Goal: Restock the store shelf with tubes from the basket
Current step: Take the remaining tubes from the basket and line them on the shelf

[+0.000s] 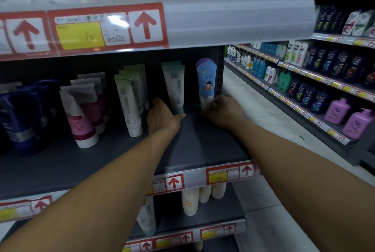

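While both bare arms reach deep over the dark shelf board (203, 146), the left hand (162, 116) is wrapped around the lower end of a white-and-teal tube (174, 87), thumb pressed against its teal cap, which stands on the board. The tube stands upright on that cap, leaning a little to the left, with at least one like tube just behind it. The right hand (224, 110) pinches the bottom of a blue-and-purple tube with a cartoon figure (206, 81), fingers curled round its base; this tube stands upright at the right end of the shelf, just beside the perforated side panel (220, 73). The two held tubes are near each other with a gap of bare board between them.

Left of the left hand stands a row of white tubes with green print (129, 101), then pink-and-white tubes (81, 113) on white caps, then dark blue tubes (22, 117) at the far left. Price labels with red arrows (145, 25) run along the shelf edge above and along the front edge of this board. On the shelf below, cream-coloured tubes (190, 203) stand near the front. Across the aisle, shampoo bottles (316, 69) fill the shelves at the right. The basket is not in view.
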Demonstrator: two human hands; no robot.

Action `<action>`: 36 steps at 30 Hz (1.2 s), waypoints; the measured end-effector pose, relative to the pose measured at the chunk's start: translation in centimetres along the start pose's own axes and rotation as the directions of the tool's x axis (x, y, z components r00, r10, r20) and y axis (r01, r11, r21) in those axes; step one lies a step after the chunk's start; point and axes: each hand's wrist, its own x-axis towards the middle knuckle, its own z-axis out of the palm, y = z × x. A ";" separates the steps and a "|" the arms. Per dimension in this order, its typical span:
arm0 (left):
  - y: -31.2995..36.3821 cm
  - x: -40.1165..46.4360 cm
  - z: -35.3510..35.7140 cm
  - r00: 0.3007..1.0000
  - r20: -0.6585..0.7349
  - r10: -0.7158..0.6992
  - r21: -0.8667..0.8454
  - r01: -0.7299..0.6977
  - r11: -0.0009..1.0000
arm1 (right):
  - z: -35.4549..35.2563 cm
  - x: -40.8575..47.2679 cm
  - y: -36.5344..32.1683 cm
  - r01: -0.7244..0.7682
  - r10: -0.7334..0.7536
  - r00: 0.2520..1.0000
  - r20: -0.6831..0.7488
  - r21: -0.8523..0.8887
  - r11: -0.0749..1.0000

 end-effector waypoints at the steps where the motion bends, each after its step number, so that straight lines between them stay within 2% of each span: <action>1: -0.1 -0.2 -0.2 1.000 0.004 0.011 -0.008 -0.011 1.000 | -0.2 -0.5 -0.1 0.016 -0.015 1.000 0.008 -0.033 0.999; 5: -0.7 -2.0 -1.3 0.991 0.038 0.132 -0.050 -0.130 0.990 | -1.0 -2.8 -0.4 0.078 -0.074 0.997 0.037 -0.130 0.988; 8: -1.1 -3.9 -2.7 0.950 0.098 0.297 0.018 -0.300 0.954 | -2.4 -5.4 -1.4 0.119 -0.112 0.988 0.102 -0.073 0.990; 10: -1.3 -5.2 -3.9 0.926 0.129 0.354 0.043 -0.362 0.931 | -3.2 -7.2 -2.1 0.133 -0.124 0.980 0.158 -0.047 0.990; 12: -1.3 -6.3 -5.1 0.911 0.136 0.388 0.050 -0.398 0.916 | -3.6 -8.6 -2.5 0.120 -0.113 0.983 0.147 -0.041 0.992; 17: -1.7 -9.3 -9.2 0.909 0.121 0.399 0.040 -0.406 0.913 | -4.4 -12.4 -3.6 0.117 -0.114 0.992 0.058 -0.063 0.991; 28: -8.5 -15.2 -17.6 0.925 0.043 0.376 0.175 -0.378 0.909 | -2.9 -21.1 -10.0 0.290 -0.300 0.953 -0.032 -0.174 0.941; 33: -13.3 -17.2 -20.7 0.931 -0.028 0.364 0.193 -0.352 0.916 | -0.4 -24.6 -14.0 0.416 -0.436 0.891 -0.129 -0.156 0.896; 36: -16.1 -18.7 -21.8 0.934 -0.052 0.354 0.196 -0.338 0.920 | 1.6 -26.9 -15.9 0.530 -0.552 0.815 -0.178 -0.157 0.833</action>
